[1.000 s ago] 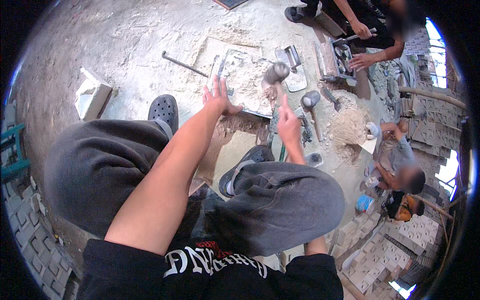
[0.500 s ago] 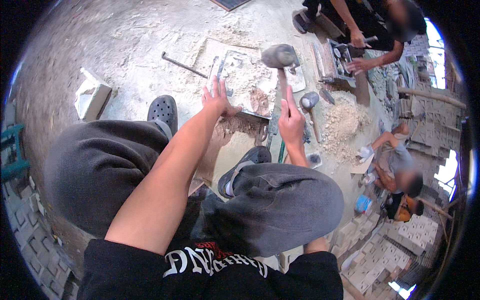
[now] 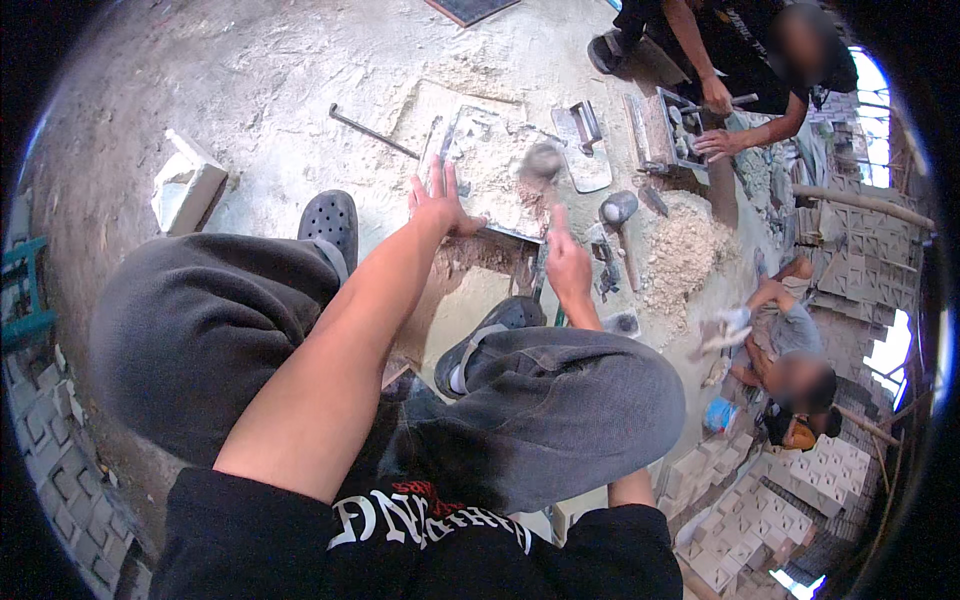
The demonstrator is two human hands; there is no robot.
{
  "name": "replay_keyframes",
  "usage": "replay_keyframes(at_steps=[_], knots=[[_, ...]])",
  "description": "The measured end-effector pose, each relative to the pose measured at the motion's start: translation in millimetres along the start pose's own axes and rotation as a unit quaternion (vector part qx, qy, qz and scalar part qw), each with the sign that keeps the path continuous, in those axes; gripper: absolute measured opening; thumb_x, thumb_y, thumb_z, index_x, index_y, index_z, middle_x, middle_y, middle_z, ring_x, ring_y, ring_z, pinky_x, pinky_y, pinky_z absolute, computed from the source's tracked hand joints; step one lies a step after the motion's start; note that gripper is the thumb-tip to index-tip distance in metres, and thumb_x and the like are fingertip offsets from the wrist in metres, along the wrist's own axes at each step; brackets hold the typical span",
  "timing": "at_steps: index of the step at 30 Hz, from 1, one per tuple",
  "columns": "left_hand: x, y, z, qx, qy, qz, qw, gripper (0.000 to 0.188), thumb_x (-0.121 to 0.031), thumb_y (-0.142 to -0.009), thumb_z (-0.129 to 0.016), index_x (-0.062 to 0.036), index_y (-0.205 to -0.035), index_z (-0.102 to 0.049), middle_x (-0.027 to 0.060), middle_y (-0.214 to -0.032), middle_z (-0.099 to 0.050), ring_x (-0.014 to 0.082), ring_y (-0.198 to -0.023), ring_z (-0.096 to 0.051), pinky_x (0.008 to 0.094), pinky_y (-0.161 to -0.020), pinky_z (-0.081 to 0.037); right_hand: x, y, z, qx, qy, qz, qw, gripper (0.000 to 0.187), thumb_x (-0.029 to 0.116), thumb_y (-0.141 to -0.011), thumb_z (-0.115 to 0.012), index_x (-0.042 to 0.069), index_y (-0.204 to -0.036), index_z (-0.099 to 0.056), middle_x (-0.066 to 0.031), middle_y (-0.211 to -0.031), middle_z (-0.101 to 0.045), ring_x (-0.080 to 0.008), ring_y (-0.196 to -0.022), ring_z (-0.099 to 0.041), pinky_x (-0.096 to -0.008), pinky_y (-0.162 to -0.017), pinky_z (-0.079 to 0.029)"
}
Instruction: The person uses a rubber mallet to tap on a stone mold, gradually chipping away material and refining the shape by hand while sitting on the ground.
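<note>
- mallet (image 3: 541, 163) went up by the mould's (image 3: 515, 236) far right corner, then came back down over its right edge, kinda blurry
- right hand (image 3: 569, 268) dipped along with it
- co-worker's hand (image 3: 736, 320) backed off the heap's (image 3: 687, 243) right edge

Bright floor (image 3: 270, 110), motion-blurred mallet (image 3: 543, 163), black fisheye rim

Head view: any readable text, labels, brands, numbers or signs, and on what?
Wearer's shirt: large white lettering, smaller red lettering above it; wording not copied here.
Co-worker's shirt: small pale lettering, too small to read.
Blue tub: too small to tell whether it bears print.
Mallet in the right hand: head blurred, no text to be made out.
</note>
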State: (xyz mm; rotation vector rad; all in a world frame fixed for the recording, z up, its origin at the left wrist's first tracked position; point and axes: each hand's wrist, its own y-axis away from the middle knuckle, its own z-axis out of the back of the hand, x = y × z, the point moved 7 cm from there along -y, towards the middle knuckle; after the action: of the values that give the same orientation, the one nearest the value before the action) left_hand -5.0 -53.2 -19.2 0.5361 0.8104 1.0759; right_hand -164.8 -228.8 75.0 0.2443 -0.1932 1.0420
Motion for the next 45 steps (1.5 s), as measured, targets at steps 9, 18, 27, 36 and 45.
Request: replay_keyframes(at_steps=[9, 18, 27, 36, 45], knots=[[1.1, 4.1, 0.3, -0.001, -0.004, -0.006, 1.0, 0.135, -0.076, -0.076, -0.068, -0.0157, -0.162, 0.017, 0.0114, -0.168, 0.024, 0.0509, -0.153, 0.004, 0.0579, -0.124, -0.012, 11.0, -6.8, 34.9, -0.13, -0.149, -0.047, 0.979, 0.051, 0.027, -0.105, -0.053, 0.016, -0.154, -0.043, -0.0316, -0.089, -0.067, -0.0441, -0.073, -0.067, -0.0458, -0.063, -0.05], [8.7, 6.0, -3.4, -0.006, -0.006, 0.006, 1.0, 0.133, -0.075, -0.076, -0.068, -0.0157, -0.163, 0.015, 0.0112, -0.169, 0.023, 0.049, -0.154, 0.003, 0.0576, -0.124, -0.012, 28.5, 5.6, 40.4, -0.167, -0.188, 0.005, 0.968, 0.047, 0.021, -0.105, -0.052, 0.016, -0.152, -0.047, -0.0295, -0.1, -0.068, -0.0398, -0.078, -0.071, -0.0454, -0.065, -0.051], [7.9, 0.7, -0.2, -0.02, -0.017, 0.002, 1.0, 0.138, -0.08, -0.073, -0.066, -0.015, -0.162, 0.017, 0.0124, -0.168, 0.023, 0.0512, -0.153, 0.002, 0.0589, -0.123, -0.014, 60.4, -13.7, 48.1, -0.192, -0.187, 0.114, 0.957, 0.046, 0.026, -0.103, -0.055, 0.015, -0.148, -0.052, -0.0269, -0.081, -0.068, -0.0394, -0.068, -0.069, -0.042, -0.064, -0.052], [14.3, 0.9, -2.2, -0.022, -0.011, 0.001, 1.0, 0.138, -0.081, -0.073, -0.065, -0.0147, -0.162, 0.016, 0.0129, -0.168, 0.024, 0.0517, -0.153, 0.004, 0.0602, -0.123, -0.014, 49.8, -47.4, 64.4, -0.073, -0.159, 0.014, 0.984, 0.052, 0.03, -0.107, -0.047, 0.022, -0.158, -0.038, -0.0258, -0.102, -0.073, -0.0255, -0.064, -0.065, -0.0399, -0.066, -0.053], [9.4, 3.6, -2.3, -0.027, -0.017, -0.007, 0.999, 0.135, -0.081, -0.074, -0.064, -0.0132, -0.162, 0.014, 0.0144, -0.168, 0.021, 0.0518, -0.153, 0.003, 0.0593, -0.123, -0.012, 42.5, -48.1, 47.6, -0.102, -0.193, 0.01, 0.976, 0.054, 0.031, -0.105, -0.051, 0.014, -0.156, -0.041, -0.0267, -0.122, -0.069, -0.0286, -0.082, -0.073, -0.0383, -0.073, -0.055]])
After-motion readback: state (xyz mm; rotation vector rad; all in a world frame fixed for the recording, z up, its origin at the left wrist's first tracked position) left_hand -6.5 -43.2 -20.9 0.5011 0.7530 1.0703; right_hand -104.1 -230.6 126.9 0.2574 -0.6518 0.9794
